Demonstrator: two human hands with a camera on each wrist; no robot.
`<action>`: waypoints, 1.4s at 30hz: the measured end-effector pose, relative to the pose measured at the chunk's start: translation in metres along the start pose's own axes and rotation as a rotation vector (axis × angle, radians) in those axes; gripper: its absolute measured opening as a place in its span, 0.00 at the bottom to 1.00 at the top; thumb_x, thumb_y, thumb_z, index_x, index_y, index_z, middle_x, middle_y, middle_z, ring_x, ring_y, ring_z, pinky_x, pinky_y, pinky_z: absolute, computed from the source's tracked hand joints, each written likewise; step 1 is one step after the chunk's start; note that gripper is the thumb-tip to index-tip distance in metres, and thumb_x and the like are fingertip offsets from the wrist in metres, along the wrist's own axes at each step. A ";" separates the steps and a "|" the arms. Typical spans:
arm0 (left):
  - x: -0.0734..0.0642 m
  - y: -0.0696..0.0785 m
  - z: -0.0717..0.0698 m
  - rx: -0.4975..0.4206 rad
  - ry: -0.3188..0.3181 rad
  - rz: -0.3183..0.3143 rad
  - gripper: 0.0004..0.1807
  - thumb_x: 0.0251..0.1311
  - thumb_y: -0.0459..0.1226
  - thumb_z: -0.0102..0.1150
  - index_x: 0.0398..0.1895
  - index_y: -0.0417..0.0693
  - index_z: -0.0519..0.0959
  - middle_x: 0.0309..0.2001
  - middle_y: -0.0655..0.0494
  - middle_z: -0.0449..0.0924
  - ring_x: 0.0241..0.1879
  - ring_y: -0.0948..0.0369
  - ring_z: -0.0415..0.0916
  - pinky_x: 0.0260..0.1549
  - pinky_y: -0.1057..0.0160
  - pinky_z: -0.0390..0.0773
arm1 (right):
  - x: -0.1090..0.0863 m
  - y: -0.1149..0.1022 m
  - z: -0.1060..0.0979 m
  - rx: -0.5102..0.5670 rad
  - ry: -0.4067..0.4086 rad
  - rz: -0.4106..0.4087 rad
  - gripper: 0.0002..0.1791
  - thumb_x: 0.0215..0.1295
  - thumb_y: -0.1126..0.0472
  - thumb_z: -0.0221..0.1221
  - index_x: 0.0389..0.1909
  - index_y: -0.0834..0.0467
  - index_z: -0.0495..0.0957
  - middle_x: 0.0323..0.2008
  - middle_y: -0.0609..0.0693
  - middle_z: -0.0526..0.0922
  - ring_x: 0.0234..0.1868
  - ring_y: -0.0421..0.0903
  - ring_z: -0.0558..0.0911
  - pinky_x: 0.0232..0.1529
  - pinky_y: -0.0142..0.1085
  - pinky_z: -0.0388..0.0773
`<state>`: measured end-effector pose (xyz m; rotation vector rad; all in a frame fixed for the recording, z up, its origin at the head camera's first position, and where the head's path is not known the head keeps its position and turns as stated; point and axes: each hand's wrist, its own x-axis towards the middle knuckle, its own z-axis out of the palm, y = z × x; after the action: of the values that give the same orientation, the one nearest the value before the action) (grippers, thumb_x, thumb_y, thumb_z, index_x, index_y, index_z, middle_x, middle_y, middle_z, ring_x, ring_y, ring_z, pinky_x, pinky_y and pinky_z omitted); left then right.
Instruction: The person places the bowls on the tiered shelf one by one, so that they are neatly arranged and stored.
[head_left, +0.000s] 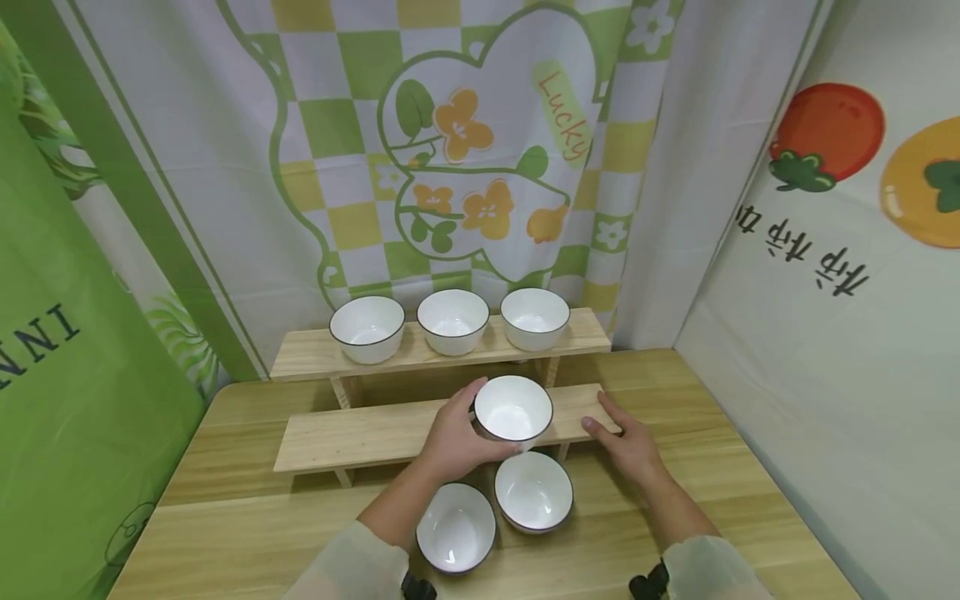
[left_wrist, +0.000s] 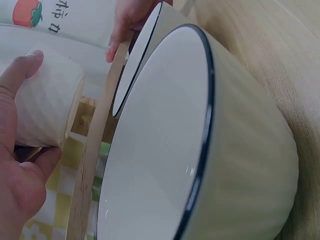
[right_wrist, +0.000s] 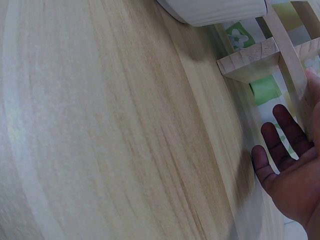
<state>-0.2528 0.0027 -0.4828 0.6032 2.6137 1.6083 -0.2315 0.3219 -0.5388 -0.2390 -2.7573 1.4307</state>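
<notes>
My left hand [head_left: 459, 435] grips a white bowl [head_left: 513, 407] with a dark rim, its thumb at the front and fingers round the left side. The bowl is over the right part of the lower shelf board [head_left: 352, 437]. In the left wrist view, thumb and fingers span the held bowl's ribbed wall [left_wrist: 47, 100]. My right hand [head_left: 632, 446] holds the right end of that board, thumb on top. Below the board, its other fingers [right_wrist: 280, 150] hang spread in the right wrist view. Two similar bowls, one nearer [head_left: 456, 529] and one farther right [head_left: 533, 492], stand in front of the shelf.
Three white bowls, left [head_left: 367, 329], middle [head_left: 453, 321] and right [head_left: 535, 318], line the upper shelf board [head_left: 307, 354]. Both boards stand on a wooden table [head_left: 225, 508]. Patterned curtains [head_left: 330, 133] close off the back and sides.
</notes>
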 end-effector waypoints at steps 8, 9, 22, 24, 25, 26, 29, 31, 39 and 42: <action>0.005 0.000 0.012 0.008 0.002 -0.010 0.66 0.33 0.57 0.88 0.79 0.49 0.63 0.70 0.49 0.71 0.71 0.48 0.67 0.69 0.41 0.66 | 0.001 0.002 0.001 0.012 0.002 -0.014 0.48 0.69 0.31 0.60 0.82 0.50 0.58 0.78 0.65 0.57 0.79 0.66 0.56 0.77 0.59 0.51; 0.006 0.001 0.014 0.010 0.003 -0.012 0.66 0.34 0.57 0.88 0.79 0.49 0.63 0.70 0.49 0.71 0.71 0.48 0.67 0.69 0.41 0.66 | 0.001 0.002 0.001 0.016 0.001 -0.015 0.47 0.69 0.31 0.60 0.82 0.50 0.58 0.78 0.65 0.57 0.79 0.66 0.56 0.77 0.58 0.51; 0.010 0.008 0.036 -0.010 0.010 -0.017 0.66 0.38 0.59 0.85 0.80 0.48 0.60 0.73 0.48 0.67 0.72 0.49 0.65 0.70 0.42 0.66 | 0.001 0.001 0.001 0.011 0.005 -0.008 0.48 0.69 0.31 0.60 0.81 0.50 0.58 0.78 0.66 0.58 0.78 0.67 0.58 0.76 0.60 0.54; 0.011 0.009 0.038 -0.002 0.010 -0.020 0.66 0.39 0.59 0.85 0.80 0.48 0.60 0.73 0.48 0.67 0.72 0.49 0.66 0.69 0.43 0.67 | 0.001 0.001 0.001 0.009 0.007 -0.008 0.47 0.69 0.31 0.60 0.81 0.50 0.58 0.78 0.66 0.58 0.78 0.67 0.58 0.76 0.60 0.54; 0.012 0.008 0.039 0.004 0.010 -0.022 0.66 0.39 0.60 0.84 0.80 0.48 0.60 0.73 0.48 0.67 0.72 0.49 0.66 0.69 0.43 0.68 | 0.000 0.000 0.001 0.010 0.008 -0.008 0.47 0.69 0.32 0.60 0.81 0.50 0.59 0.78 0.65 0.58 0.78 0.67 0.58 0.76 0.60 0.54; 0.012 0.008 0.040 0.007 0.012 -0.025 0.66 0.39 0.60 0.84 0.80 0.48 0.60 0.73 0.48 0.68 0.71 0.49 0.66 0.69 0.43 0.68 | 0.000 0.000 0.001 0.009 0.007 -0.007 0.47 0.70 0.32 0.60 0.81 0.50 0.58 0.78 0.65 0.58 0.78 0.67 0.58 0.76 0.60 0.54; 0.013 0.009 0.042 0.013 0.019 -0.030 0.66 0.38 0.59 0.85 0.80 0.48 0.60 0.73 0.48 0.68 0.71 0.49 0.66 0.68 0.43 0.68 | 0.000 -0.001 0.001 0.008 0.007 -0.005 0.47 0.70 0.32 0.60 0.82 0.50 0.58 0.78 0.65 0.58 0.78 0.67 0.57 0.76 0.60 0.55; 0.014 0.010 0.044 0.011 0.021 -0.030 0.66 0.38 0.59 0.85 0.80 0.48 0.60 0.72 0.48 0.68 0.71 0.49 0.67 0.69 0.44 0.68 | -0.001 0.000 0.000 0.002 0.006 -0.005 0.47 0.69 0.31 0.60 0.82 0.50 0.58 0.78 0.65 0.58 0.78 0.67 0.57 0.76 0.60 0.55; 0.015 0.012 0.050 0.007 0.023 -0.030 0.65 0.39 0.56 0.86 0.80 0.47 0.59 0.72 0.48 0.69 0.70 0.49 0.67 0.69 0.46 0.68 | 0.000 0.001 -0.001 -0.013 0.013 -0.017 0.47 0.69 0.31 0.60 0.81 0.49 0.59 0.78 0.64 0.59 0.78 0.66 0.58 0.75 0.60 0.56; 0.016 0.012 0.052 0.009 0.024 -0.034 0.65 0.39 0.55 0.86 0.80 0.47 0.59 0.71 0.48 0.69 0.70 0.50 0.68 0.69 0.46 0.68 | 0.000 0.002 -0.001 -0.013 0.016 -0.022 0.47 0.69 0.31 0.60 0.81 0.49 0.59 0.78 0.64 0.59 0.78 0.66 0.58 0.76 0.60 0.56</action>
<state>-0.2527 0.0570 -0.4945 0.5400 2.6338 1.6050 -0.2313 0.3236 -0.5400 -0.2197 -2.7481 1.4003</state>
